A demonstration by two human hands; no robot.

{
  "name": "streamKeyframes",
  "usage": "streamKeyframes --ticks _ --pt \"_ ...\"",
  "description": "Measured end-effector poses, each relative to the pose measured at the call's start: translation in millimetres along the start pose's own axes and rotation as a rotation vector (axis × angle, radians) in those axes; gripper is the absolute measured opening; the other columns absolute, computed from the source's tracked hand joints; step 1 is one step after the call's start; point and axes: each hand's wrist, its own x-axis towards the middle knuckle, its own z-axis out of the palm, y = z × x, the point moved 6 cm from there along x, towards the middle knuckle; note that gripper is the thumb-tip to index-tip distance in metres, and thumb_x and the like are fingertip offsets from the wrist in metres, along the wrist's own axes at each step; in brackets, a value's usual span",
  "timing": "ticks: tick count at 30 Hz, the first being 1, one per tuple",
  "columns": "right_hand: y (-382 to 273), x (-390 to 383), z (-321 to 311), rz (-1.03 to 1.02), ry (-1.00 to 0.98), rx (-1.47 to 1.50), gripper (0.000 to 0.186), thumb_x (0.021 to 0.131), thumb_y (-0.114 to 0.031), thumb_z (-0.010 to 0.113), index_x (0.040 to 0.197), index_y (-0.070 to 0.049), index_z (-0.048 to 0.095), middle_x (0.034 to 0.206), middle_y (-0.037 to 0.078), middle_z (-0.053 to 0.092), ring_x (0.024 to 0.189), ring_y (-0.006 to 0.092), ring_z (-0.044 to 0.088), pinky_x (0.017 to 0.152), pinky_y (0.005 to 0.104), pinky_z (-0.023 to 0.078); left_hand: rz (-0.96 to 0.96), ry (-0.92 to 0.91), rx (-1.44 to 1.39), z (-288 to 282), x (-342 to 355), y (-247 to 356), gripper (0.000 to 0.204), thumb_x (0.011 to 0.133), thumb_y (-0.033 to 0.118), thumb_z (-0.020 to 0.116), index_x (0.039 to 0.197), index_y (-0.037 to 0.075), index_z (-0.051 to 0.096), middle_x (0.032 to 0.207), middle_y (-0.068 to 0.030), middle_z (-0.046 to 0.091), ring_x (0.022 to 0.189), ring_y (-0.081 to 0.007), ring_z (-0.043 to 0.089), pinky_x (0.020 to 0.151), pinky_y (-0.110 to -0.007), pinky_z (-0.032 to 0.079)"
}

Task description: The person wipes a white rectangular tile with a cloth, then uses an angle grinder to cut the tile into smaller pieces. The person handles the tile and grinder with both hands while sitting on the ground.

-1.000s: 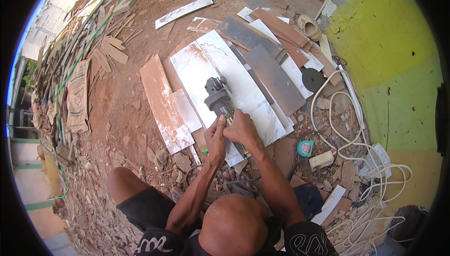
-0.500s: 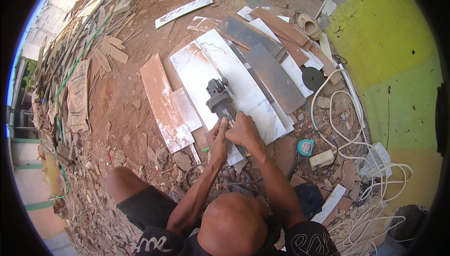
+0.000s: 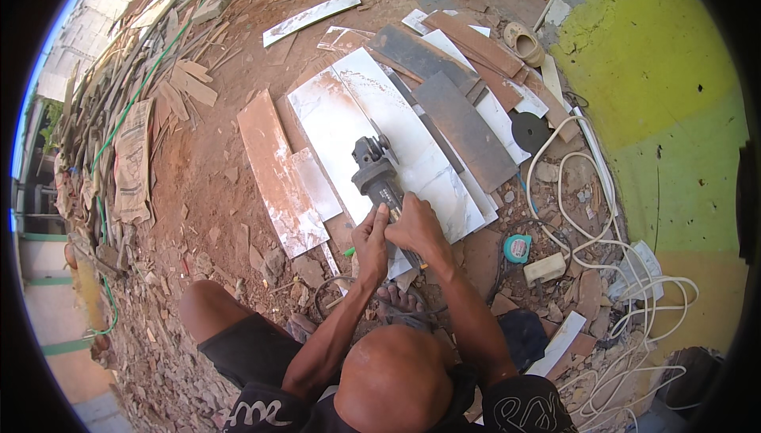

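Ground (image 3: 202,183) fills most of my view: brown dirt, rubble everywhere. Yellow-green wall (image 3: 658,92) rises at right, patchy, crumbling near top. Wood scraps (image 3: 154,52) heap up along left. White tile (image 3: 325,104) lies flat near centre, brown-dusted, thin dark line running lengthwise. Angle grinder (image 3: 380,183) I spot over tile, pointing away from person. Right hand (image 3: 418,231) wraps its body; left hand (image 3: 370,239) clasps left side, thumb uppermost. Teal tape measure (image 3: 517,248) rests on rubble.
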Motion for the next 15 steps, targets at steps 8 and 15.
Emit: streamKeyframes --ticks 8,15 --pt "3.5 -4.0 0.9 -0.016 0.054 -0.020 0.045 0.078 -0.021 0.070 0.102 0.015 0.058 0.098 0.036 0.066 0.098 0.0505 0.066 0.083 0.0506 0.054 0.006 0.010 -0.011 0.9 -4.2 -1.6 0.036 0.105 0.027 0.060 0.122 -0.003 0.068 0.103 -0.0008 0.070 0.087 -0.0049 0.057 0.078 -0.022 0.046" --pt "5.3 -8.2 0.3 -0.019 0.050 -0.005 0.045 0.078 -0.021 0.070 0.102 0.015 0.058 0.098 0.036 0.065 0.097 0.0508 0.066 0.083 0.0508 0.054 0.000 -0.015 -0.029 3.5 -9.0 -3.0 0.037 0.106 0.027 0.058 0.125 -0.003 0.067 0.105 -0.0011 0.070 0.089 -0.0054 0.058 0.079 -0.022 0.047"
